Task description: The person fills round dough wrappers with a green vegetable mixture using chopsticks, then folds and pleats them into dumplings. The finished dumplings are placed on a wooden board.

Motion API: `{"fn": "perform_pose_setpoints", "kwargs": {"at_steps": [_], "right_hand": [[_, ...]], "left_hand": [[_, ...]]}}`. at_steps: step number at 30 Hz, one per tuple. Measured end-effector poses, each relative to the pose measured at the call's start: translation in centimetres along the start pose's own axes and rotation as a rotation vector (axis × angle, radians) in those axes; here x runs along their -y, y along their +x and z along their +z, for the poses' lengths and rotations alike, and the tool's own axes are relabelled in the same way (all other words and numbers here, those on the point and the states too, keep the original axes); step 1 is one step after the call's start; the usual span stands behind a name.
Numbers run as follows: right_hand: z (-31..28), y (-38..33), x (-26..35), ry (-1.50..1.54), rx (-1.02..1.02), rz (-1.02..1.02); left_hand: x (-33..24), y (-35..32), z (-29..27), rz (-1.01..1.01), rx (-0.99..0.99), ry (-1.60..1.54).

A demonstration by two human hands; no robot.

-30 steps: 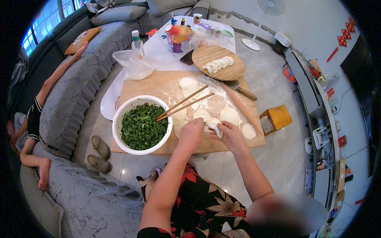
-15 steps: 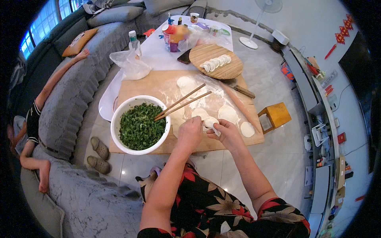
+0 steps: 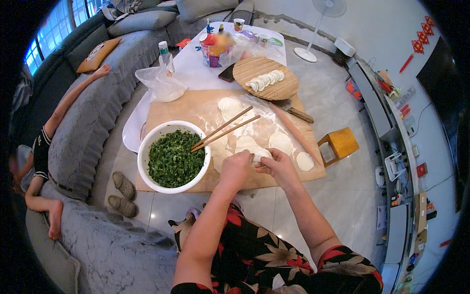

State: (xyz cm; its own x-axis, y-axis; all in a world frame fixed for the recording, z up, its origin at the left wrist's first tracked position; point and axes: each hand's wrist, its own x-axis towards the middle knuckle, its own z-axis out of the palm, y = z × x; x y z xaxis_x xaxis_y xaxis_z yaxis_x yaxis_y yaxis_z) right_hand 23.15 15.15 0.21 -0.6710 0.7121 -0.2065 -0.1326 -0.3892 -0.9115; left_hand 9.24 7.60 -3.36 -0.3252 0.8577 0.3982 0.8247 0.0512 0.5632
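Between my two hands, above the near edge of the floured board, is a white dumpling. My left hand pinches its left side and my right hand grips its right side; the fingers hide part of it. Round dough wrappers lie on the board behind and beside my hands, among them one wrapper and a smaller wrapper at the right. To the left stands a white bowl of chopped green filling, with wooden chopsticks resting in it.
A round wooden board bears a row of folded dumplings. Nearby lie a knife, a rolling pin and a plastic bag. A wooden stool stands at the right. Another person's leg rests on the grey sofa.
The dumpling's edge is now more covered by my fingers, which have drawn closer together around it. The bowl, chopsticks and wrappers stay in place.
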Motion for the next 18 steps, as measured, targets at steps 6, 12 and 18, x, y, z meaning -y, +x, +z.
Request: {"fn": "perform_pose_setpoints", "kwargs": {"at_steps": [6, 12, 18], "right_hand": [[0.0, 0.0, -0.6, -0.094, -0.020, -0.024], [0.1, -0.2, -0.3, -0.126, -0.080, -0.079], [0.5, -0.5, -0.2, -0.226, -0.057, -0.092]], "left_hand": [[0.0, 0.1, 0.0, 0.020, -0.007, 0.009], [-0.5, -0.3, -0.6, -0.046, 0.070, -0.134], [-0.7, -0.1, -0.4, -0.017, -0.007, -0.067]]}}
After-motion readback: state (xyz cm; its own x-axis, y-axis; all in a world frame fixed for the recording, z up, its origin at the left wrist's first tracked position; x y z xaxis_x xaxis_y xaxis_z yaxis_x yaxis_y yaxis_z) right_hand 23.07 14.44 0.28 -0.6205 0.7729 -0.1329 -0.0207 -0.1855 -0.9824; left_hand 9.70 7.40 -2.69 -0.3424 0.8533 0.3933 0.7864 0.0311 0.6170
